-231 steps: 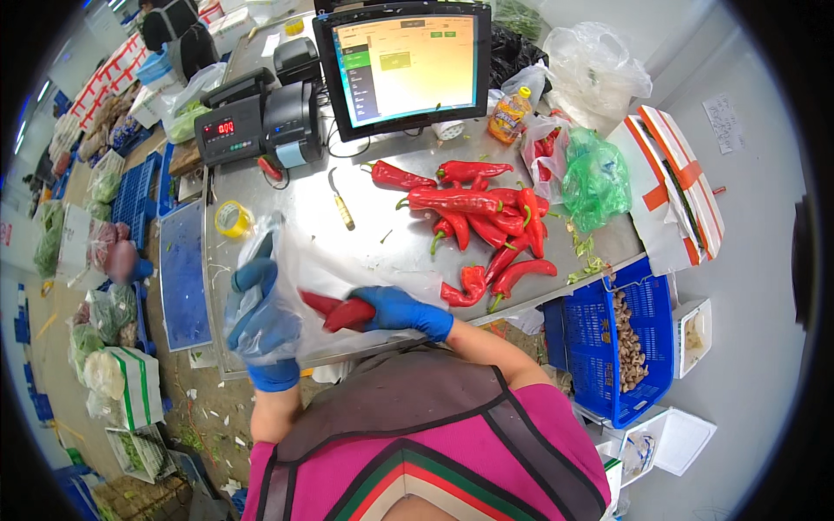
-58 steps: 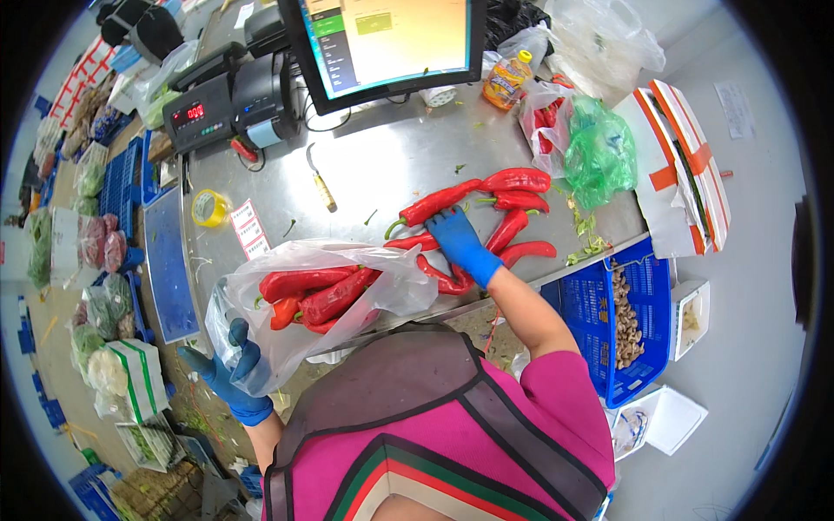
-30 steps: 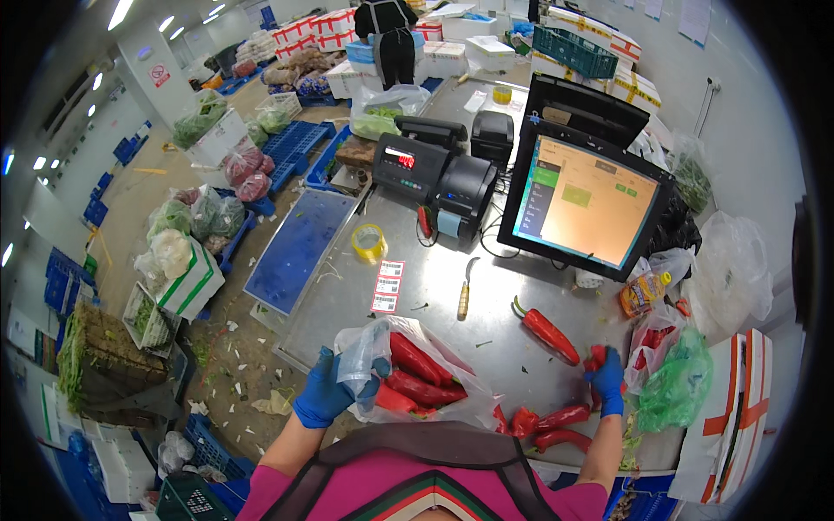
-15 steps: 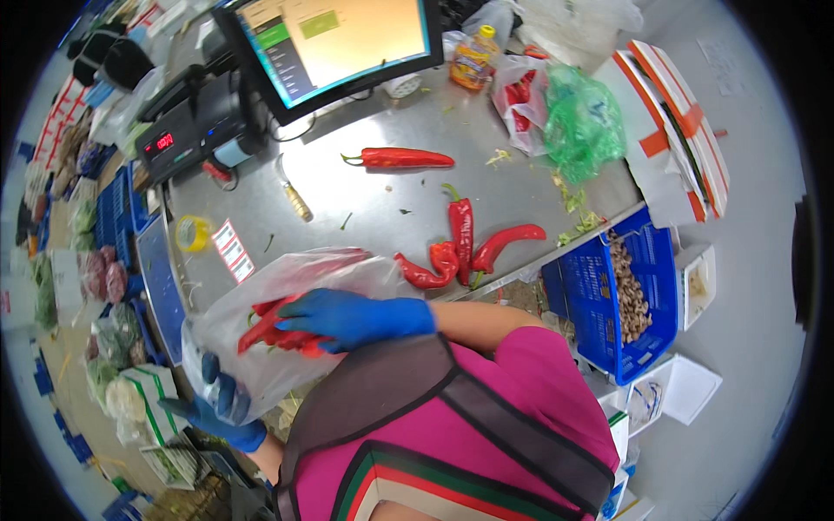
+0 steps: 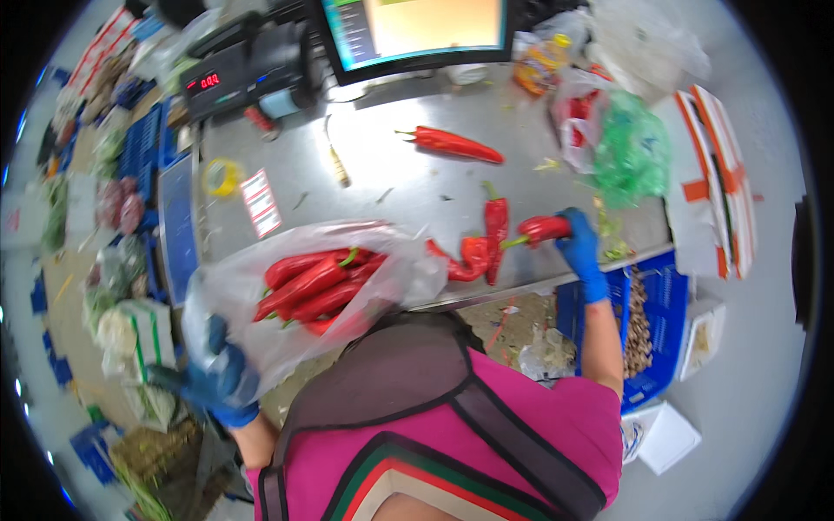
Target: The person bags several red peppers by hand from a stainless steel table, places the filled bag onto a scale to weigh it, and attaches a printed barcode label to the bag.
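My right hand (image 5: 580, 247), in a blue glove, grips a curved red chili pepper (image 5: 540, 229) at the table's near right edge. My left hand (image 5: 213, 382), also gloved, holds the left side of a clear plastic bag (image 5: 234, 273); some of its fingers show through the film and its thumb sticks out. Inside the bag's open mouth lie several long red peppers (image 5: 313, 291). Between the bag and my right hand, a straight red pepper (image 5: 495, 230) lies beside a bent one (image 5: 472, 259). Farther back rests another long red pepper (image 5: 456, 144).
A knife (image 5: 339, 167), yellow tape roll (image 5: 222, 177) and label strip (image 5: 260, 203) lie on the metal table (image 5: 373, 217). Behind stand a screen (image 5: 417, 39) and a black machine (image 5: 248, 74). To the right are a green bag (image 5: 630, 152), foam boxes (image 5: 704, 182) and a blue basket (image 5: 665, 365).
My right hand has left the peppers in the bag, swung to the right and taken hold of the curved pepper at the table edge. My left hand stays at the bag.
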Demonstrator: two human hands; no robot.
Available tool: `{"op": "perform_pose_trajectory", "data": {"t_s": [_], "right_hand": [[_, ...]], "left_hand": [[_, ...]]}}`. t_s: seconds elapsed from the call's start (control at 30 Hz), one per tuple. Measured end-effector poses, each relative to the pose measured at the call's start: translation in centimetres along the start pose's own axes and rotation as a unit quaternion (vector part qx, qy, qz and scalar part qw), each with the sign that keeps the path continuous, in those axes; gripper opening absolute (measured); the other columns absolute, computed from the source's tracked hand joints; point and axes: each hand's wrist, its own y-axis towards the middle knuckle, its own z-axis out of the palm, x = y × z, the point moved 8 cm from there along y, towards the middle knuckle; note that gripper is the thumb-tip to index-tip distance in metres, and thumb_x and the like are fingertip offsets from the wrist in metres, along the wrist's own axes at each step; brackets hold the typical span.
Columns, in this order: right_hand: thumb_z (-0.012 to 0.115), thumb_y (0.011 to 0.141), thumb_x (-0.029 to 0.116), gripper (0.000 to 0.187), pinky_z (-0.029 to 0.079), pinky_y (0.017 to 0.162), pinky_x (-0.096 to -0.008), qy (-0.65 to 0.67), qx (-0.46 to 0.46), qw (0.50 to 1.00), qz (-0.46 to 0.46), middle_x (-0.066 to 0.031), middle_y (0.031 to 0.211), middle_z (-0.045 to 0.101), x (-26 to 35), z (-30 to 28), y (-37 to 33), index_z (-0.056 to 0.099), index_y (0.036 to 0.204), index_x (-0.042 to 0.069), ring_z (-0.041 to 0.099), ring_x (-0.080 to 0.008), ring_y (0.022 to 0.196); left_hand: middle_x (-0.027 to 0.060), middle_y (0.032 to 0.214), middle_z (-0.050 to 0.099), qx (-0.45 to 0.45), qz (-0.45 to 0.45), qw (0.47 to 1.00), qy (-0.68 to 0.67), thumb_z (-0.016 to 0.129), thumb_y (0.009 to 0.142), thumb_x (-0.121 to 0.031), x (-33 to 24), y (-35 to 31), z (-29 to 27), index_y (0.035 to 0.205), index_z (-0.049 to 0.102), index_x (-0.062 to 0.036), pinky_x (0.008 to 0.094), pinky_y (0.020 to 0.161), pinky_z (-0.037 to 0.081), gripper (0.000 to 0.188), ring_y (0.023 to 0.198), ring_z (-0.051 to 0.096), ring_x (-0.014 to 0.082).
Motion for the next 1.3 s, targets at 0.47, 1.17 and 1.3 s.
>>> {"op": "perform_pose_trajectory", "data": {"t_s": [0.47,1.17,1.3], "right_hand": [[0.064,0.068,0.035,0.056,0.043,0.075,-0.0357,0.162,0.518,0.83,-0.125,-0.0183,0.099,0.055,37.2,15.3,7.7,0.046,0.113,0.006,0.055,-0.0316,0.087],[0.073,0.053,0.021,0.064,0.043,0.079,-0.033,0.131,0.47,0.83,-0.269,-0.0173,0.103,0.055,65.6,56.9,16.6,0.049,0.109,0.003,0.054,-0.0307,0.09],[0.067,0.068,0.022,0.056,0.041,0.084,-0.0309,0.135,0.402,0.898,-0.118,-0.0143,0.113,0.051,63.8,59.5,17.0,0.045,0.116,0.002,0.051,-0.024,0.099]], "left_hand": [[0.0168,0.09,0.046,0.191,0.001,0.968,-0.16,0.063,0.065,-0.054,-11.4,-4.0,0.5,0.131,-0.012,-0.0075,0.0268,0.043,0.033,0.111,0.047,0.037,0.0161],[0.0027,0.082,0.057,-0.198,0.123,0.925,0.301,0.028,0.081,-0.059,-40.9,-6.2,-34.7,0.097,0.053,-0.0033,0.0202,0.052,0.039,0.063,0.061,0.05,0.0091],[0.0062,0.085,0.058,-0.167,0.137,0.945,0.247,0.038,0.082,-0.051,-41.0,-3.9,-38.5,0.112,0.045,-0.0087,0.0234,0.057,0.043,0.053,0.064,0.053,0.0123]]}}
